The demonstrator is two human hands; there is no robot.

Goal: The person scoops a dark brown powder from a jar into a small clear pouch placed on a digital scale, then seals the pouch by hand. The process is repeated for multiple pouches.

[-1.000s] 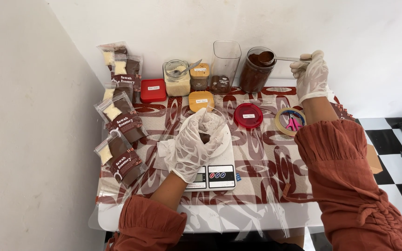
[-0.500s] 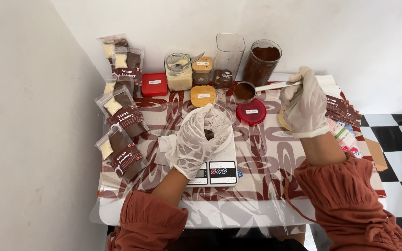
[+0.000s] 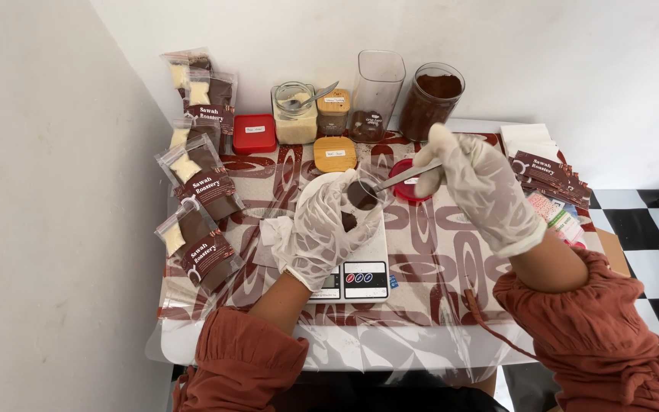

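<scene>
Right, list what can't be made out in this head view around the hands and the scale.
- Scale: the left hand covers most of its platform; the display is too small to tell.
- Clear pouch in the left hand: its fill level is hidden by the fingers.
- Spoon: its handle end is hidden inside the right hand.
- Red lid: partly covered by the right hand.
- Table: its near edge is hidden by sleeves.

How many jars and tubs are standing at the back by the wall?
6: red tub, glass jar with a spoon, small wood-lidded jar, empty tall clear container, dark little pot before it, brown-powder jar. More may hide behind.
</scene>
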